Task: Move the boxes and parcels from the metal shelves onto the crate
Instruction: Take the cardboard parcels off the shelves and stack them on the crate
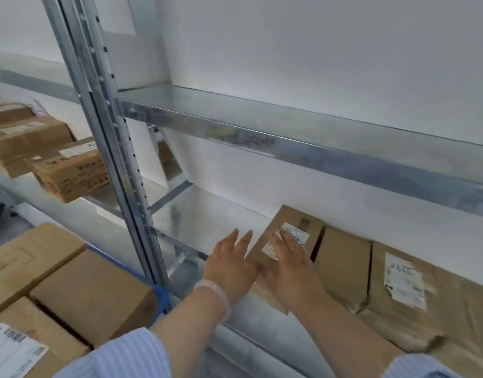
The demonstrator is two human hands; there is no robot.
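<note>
A brown cardboard box [297, 222] with a white label lies on the lower metal shelf [207, 216]. My left hand [230, 264] reaches over the shelf just left of this box, fingers straight. My right hand [289, 264] hovers over the box's top and label, fingers straight; whether it touches the box I cannot tell. To the right lie a second brown box [344, 257] and a brown paper parcel [404, 290] with a white label. At the lower left, several cardboard boxes [93, 293] are stacked on a blue crate [161, 296], only its edge showing.
The metal upright [120, 165] stands between the crate stack and the shelf. The upper metal shelf [289, 135] overhangs the lower one. More brown boxes [68, 170] sit on the neighbouring shelf at the left. A white wall backs the shelves.
</note>
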